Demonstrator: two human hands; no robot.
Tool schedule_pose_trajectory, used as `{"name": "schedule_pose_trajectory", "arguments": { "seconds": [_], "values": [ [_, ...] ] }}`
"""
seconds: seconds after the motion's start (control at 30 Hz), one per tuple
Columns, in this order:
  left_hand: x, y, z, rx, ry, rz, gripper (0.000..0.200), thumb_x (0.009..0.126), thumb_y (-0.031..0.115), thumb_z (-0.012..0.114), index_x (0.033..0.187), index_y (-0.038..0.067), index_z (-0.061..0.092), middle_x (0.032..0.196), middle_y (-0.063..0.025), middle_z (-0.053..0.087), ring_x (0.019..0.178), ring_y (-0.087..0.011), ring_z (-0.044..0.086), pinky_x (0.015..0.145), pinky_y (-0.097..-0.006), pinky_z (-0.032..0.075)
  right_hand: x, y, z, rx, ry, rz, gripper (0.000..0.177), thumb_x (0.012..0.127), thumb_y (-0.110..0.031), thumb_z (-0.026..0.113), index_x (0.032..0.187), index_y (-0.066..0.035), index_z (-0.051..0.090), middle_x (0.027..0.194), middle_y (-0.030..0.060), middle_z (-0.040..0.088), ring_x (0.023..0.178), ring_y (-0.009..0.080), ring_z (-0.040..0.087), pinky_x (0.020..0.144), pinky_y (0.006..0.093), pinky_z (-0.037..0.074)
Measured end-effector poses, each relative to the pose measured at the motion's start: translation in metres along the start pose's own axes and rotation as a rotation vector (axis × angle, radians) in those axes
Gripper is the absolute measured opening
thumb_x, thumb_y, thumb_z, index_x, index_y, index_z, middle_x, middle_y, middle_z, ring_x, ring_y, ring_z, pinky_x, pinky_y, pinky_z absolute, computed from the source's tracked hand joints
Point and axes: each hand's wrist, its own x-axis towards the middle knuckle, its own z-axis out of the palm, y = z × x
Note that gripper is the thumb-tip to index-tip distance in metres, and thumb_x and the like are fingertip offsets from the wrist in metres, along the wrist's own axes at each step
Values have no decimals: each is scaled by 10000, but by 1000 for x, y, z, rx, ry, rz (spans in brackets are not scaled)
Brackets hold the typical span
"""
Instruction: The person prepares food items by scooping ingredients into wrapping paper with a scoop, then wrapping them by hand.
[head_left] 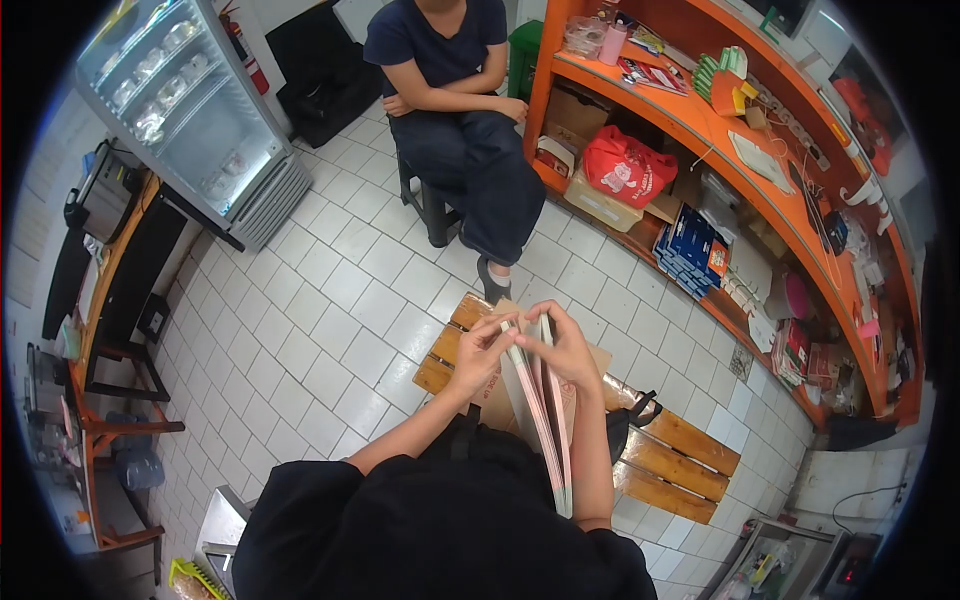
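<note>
Near the middle of the view, my left hand (484, 350) pinches the top end of a long, thin stack of paper sheets (543, 430), seen edge-on with pale and pinkish edges. My right hand (566, 350) grips the same end, fingers curled over a second part of the stack. A narrow gap runs between the two parts, and their lower ends reach down beside my right forearm. Under my hands is an opened brown cardboard box (492, 398) with red print, on a slatted wooden bench (436, 372).
A black strap or bag (632, 418) lies on the bench to the right. Ahead, a person (450, 120) sits on a stool with arms crossed. An orange shelf unit (690, 115) full of goods curves along the right. A glass-door fridge (190, 110) stands at the left.
</note>
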Motion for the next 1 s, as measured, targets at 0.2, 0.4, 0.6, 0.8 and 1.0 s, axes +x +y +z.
{"name": "schedule_pose_trajectory", "arguments": {
  "seconds": [0.2, 0.4, 0.6, 0.8, 1.0],
  "values": [
    [1, 1, -3, -3, -29, -37, 296, 838, 100, 563, 1095, -45, 536, 1044, -44, 479, 941, -91, 480, 797, -217, 386, -1, 1, 2, 12, 0, -21, 267, 702, -103, 693, 870, -44, 494, 852, 8, 510, 865, 105, 465, 799, 237, 360],
    [1, 0, -6, 15, -36, -47, 296, 839, 109, 562, 1093, -40, 540, 1068, -53, 480, 995, -110, 463, 847, -234, 370, 0, 8, 2, 51, -39, -55, 230, 726, -63, 658, 878, -46, 486, 858, 7, 495, 869, 100, 459, 802, 233, 357],
    [0, 1, -4, 9, -31, -45, 292, 841, 91, 547, 1106, -33, 534, 1085, -57, 486, 1009, -119, 468, 870, -247, 367, -2, 7, 3, 42, -23, -84, 170, 736, -23, 591, 873, -30, 492, 864, 39, 506, 868, 125, 481, 786, 241, 371],
    [-1, 1, -4, 25, -27, -42, 286, 841, 85, 548, 1102, -32, 537, 1080, -55, 488, 1004, -113, 470, 860, -234, 370, -3, -14, 6, -330, 122, -263, 125, 699, 0, 499, 823, 8, 513, 873, 112, 524, 832, 259, 517, 752, 305, 408],
    [0, -2, -5, -7, -38, -24, 273, 842, 100, 557, 1084, -28, 550, 1082, -58, 480, 988, -101, 464, 828, -218, 379, 0, -13, 7, -334, 13, -211, 135, 707, -9, 527, 839, 19, 527, 880, 119, 540, 863, 271, 519, 795, 315, 402]
  ]
}}
